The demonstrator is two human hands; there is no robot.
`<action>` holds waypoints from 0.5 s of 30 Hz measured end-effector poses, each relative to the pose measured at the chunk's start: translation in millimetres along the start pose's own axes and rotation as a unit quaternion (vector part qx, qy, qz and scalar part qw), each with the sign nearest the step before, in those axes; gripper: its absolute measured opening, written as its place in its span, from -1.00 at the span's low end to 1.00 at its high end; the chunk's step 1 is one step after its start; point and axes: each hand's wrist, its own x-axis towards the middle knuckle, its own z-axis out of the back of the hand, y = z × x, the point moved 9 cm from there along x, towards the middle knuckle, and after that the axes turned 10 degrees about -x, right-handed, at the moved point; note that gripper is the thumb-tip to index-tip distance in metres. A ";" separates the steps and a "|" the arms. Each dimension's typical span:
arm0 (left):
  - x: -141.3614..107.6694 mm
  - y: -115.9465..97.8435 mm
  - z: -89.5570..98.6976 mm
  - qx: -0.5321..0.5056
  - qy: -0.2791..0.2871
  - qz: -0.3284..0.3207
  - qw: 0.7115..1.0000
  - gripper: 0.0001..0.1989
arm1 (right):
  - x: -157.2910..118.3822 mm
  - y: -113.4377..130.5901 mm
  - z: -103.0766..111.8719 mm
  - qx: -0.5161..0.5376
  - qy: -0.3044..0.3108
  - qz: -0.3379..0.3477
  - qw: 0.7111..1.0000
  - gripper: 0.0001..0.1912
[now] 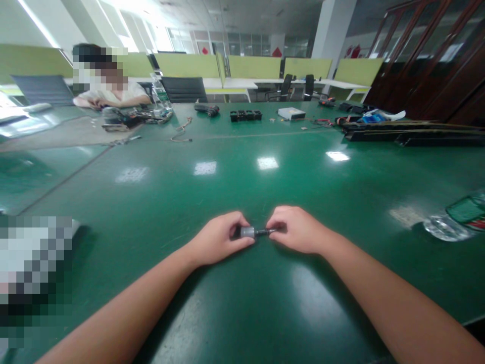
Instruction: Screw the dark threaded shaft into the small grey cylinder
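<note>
Low over the green table, in the middle of the head view, is a small grey cylindrical piece point(247, 232) with a thin dark shaft pointing right. My left hand point(217, 238) is closed around its grey body, thumb and fingers on either side. At the other end, my right hand point(297, 230) pinches the tip of the shaft between thumb and fingers. The piece lies roughly level between the two hands. Part of the grey end is hidden in my left hand, and the shaft's tip is covered by my right fingertips.
The glossy green table point(242, 177) spreads around my hands. A clear bottle point(450, 225) lies at the right, and a blurred-out item point(34, 253) sits at the left. Across the table are a black part point(245, 116), a white box point(291, 114), long dark strips point(401, 132) and a seated person point(111, 96).
</note>
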 end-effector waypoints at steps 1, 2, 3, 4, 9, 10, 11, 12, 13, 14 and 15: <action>0.0 0.1 -0.1 0.000 0.001 0.000 1.000 -0.70 | -0.1 -0.3 0.2 -0.001 0.001 -0.001 1.000 -0.89; 0.0 0.2 -0.2 0.001 0.002 0.000 1.000 -0.70 | -0.3 -0.6 0.6 -0.002 0.002 -0.002 1.000 -0.89; 0.0 0.2 -0.3 0.002 0.002 0.000 1.000 -0.70 | -0.4 -0.9 1.0 -0.003 0.003 -0.002 1.000 -0.89; 0.0 0.2 -0.3 0.003 0.003 0.000 1.000 -0.70 | -0.7 -1.3 1.4 -0.003 0.003 -0.003 1.000 -0.89; -0.1 -0.7 -0.6 0.005 0.006 -0.001 1.000 -0.71 | -2.5 -4.0 2.8 -0.005 0.004 -0.010 1.000 -0.90; -0.1 -0.9 -0.4 0.005 0.006 -0.001 1.000 -0.71 | -2.9 -4.8 3.0 -0.005 0.004 -0.011 1.000 -0.91; -0.2 -1.0 -0.2 0.004 0.005 -0.002 1.000 -0.71 | -3.4 -5.5 3.2 -0.006 0.004 -0.012 1.000 -0.91; -0.2 -1.0 -0.1 0.005 0.004 -0.002 1.000 -0.71 | -3.7 -6.3 3.2 -0.006 0.004 -0.013 1.000 -0.91; -0.2 -0.9 -0.1 0.004 0.004 -0.003 1.000 -0.70 | -4.1 -6.9 3.3 -0.006 0.006 -0.014 1.000 -0.90; -0.1 -0.6 -0.3 0.004 0.005 -0.003 1.000 -0.70 | -4.3 -7.6 3.3 -0.007 0.007 -0.015 1.000 -0.90; -0.1 -0.2 -0.6 0.004 0.006 -0.003 1.000 -0.69 | -4.6 -8.3 3.5 -0.009 0.008 -0.017 1.000 -0.90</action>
